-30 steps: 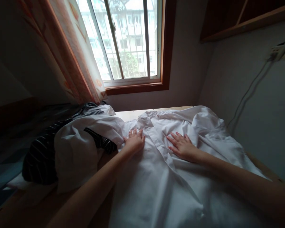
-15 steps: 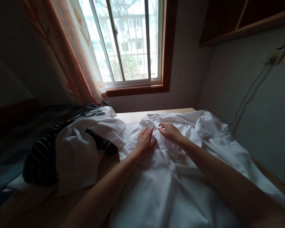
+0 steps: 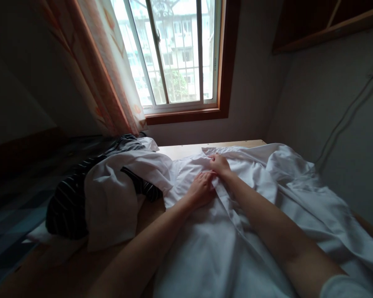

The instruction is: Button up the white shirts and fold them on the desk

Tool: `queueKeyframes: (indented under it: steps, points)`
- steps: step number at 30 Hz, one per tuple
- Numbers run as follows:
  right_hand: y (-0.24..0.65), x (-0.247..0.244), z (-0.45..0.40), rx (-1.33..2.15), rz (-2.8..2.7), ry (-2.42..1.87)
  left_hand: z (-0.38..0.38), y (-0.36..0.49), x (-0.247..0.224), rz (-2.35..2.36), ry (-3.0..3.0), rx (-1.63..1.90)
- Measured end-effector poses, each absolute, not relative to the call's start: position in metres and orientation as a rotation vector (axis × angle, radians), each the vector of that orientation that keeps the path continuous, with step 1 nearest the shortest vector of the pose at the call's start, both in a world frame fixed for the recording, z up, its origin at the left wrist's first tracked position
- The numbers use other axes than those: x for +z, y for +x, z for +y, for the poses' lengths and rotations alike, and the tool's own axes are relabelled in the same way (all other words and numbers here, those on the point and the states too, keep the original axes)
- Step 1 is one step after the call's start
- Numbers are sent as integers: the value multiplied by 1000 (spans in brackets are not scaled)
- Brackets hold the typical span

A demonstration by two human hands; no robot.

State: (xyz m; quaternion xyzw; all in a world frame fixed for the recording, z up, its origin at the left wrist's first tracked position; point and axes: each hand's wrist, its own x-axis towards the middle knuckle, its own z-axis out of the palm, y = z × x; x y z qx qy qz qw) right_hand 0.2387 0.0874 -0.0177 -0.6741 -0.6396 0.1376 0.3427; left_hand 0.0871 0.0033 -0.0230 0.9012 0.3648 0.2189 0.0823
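A white shirt lies spread out, with its front placket running down from the collar end. My right hand is closed on the cloth near the top of the placket, fingertips pinching the fabric. Just below and to the left, my left hand has its fingers bent together at the placket edge, gripping the cloth there. The two hands almost touch. Whatever lies under the fingertips, such as a button, is hidden. One white sleeve extends left, over a dark striped garment.
The shirt rests on a pale wooden board, its far edge near the wall. A window with an orange-patterned curtain is ahead. Blue checked fabric lies at left. A cable hangs on the right wall.
My right hand has gone from loosely curled above the cloth to pinching it. My left hand has moved in beside it, fingers drawing together on the placket. The view has shifted slightly left.
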Motion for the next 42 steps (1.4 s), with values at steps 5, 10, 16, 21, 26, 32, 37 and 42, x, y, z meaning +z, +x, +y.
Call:
queueKeyframes:
  steps: [5, 10, 16, 21, 26, 32, 37, 42]
  points:
    - [263, -30, 86, 291, -1551, -1666, -2, 88, -17, 1261, 2704, 740]
    - [274, -35, 88, 279, -1542, -1726, 11, 75, -10, 1739, 2603, 626]
    - [278, -39, 90, 245, -1600, -1842, 35, 44, -5, 2023, 2259, 270]
    - [281, -39, 91, 260, -1672, -1840, 48, 27, -8, 2116, 2170, 255]
    - [280, -41, 92, 235, -1640, -1822, 56, 23, -11, 2182, 2155, 262]
    - [283, -41, 97, 253, -1590, -1818, 58, 20, -12, 2178, 2178, 228]
    - [294, -39, 97, 268, -1577, -1783, 58, 16, -12, 2091, 2259, 243]
    - [303, -38, 92, 238, -1557, -1795, 54, 20, -11, 2096, 2287, 283]
